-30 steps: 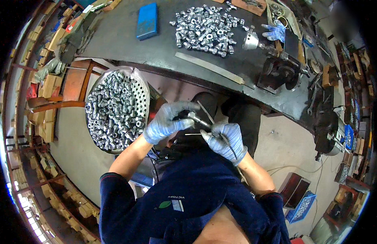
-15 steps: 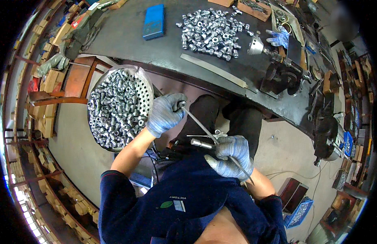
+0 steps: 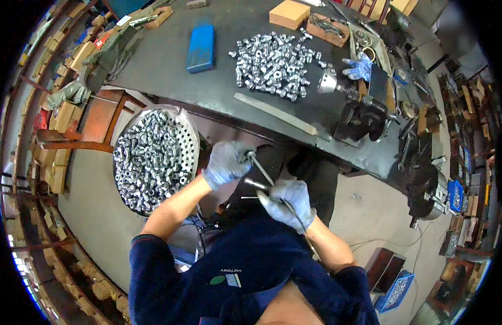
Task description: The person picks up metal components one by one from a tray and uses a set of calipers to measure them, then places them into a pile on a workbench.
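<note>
My left hand (image 3: 228,164), in a blue-grey knit glove, is closed around a small metal fitting (image 3: 251,155) beside the perforated pan. A thin metal rod (image 3: 263,170) runs from that fitting to my right hand (image 3: 290,205). Also gloved, the right hand has its fingers wrapped around the rod. From its thumb side sticks out a short silver cylinder (image 3: 255,184); its other end is hidden by the glove. Left of my hands, a round perforated metal pan (image 3: 189,146) holds many shiny threaded fittings (image 3: 148,157).
Ahead stands a dark workbench (image 3: 153,70) with a heap of fittings (image 3: 275,65), a blue box (image 3: 201,49) and a flat metal bar (image 3: 275,114). A chuck (image 3: 328,81) and a vise (image 3: 430,189) are at the right. On the floor sits a blue crate (image 3: 396,292).
My hands have come closer together, the right one moving up and left toward the fitting. The bench and pan appear lower in the picture as the view shifts.
</note>
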### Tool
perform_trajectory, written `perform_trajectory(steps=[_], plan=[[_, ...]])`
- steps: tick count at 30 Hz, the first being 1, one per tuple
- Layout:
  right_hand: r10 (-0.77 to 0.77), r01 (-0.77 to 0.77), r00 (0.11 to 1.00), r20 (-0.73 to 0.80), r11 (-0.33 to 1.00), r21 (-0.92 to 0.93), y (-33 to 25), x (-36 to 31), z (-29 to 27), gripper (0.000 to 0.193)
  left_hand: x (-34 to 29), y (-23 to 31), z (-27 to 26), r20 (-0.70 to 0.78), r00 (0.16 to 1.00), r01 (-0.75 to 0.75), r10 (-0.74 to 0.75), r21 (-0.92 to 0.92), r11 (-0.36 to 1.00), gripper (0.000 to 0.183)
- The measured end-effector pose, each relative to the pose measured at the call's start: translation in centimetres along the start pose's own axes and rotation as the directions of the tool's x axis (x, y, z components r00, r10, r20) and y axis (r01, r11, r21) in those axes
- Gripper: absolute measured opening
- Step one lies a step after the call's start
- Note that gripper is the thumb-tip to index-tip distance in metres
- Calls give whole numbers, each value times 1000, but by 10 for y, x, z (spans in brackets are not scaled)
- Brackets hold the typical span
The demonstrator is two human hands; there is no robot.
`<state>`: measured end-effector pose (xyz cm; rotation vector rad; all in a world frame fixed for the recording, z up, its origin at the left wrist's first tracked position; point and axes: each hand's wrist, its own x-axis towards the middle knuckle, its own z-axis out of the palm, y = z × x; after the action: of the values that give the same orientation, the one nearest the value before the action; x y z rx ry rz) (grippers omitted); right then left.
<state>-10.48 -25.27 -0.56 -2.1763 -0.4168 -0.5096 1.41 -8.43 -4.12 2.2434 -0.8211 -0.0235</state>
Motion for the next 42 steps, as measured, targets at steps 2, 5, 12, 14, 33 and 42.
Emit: perform_trajectory(steps=[2,5,12,14,33,42], plan=[[60,-58,997,-49,997,43,0,-8,-14,33,31,-3,-5,83,990,112,-118,67,991,20],[216,-216,975,-42,976,6,-1,-17,-29,32,92,-23,4,14,999,27,-31,241,970,19],[279,-267,957,-81,954,136,5,-30,-25,29,228,-38,-12,-112,956,115,-270,-706,699,45],[277,-265,958,-77,955,132,10,-36,-23,29,228,-40,-26,-169,965,26,-199,-697,716,49],[225,-223,974,3,965,137,7,-28,-5,32,-73,-79,-105,407,731,121,-547,713,691,33],[317,-298,948,-34,919,258,7,-42,-10,32,-69,-93,-86,328,819,125,-470,698,705,26]])
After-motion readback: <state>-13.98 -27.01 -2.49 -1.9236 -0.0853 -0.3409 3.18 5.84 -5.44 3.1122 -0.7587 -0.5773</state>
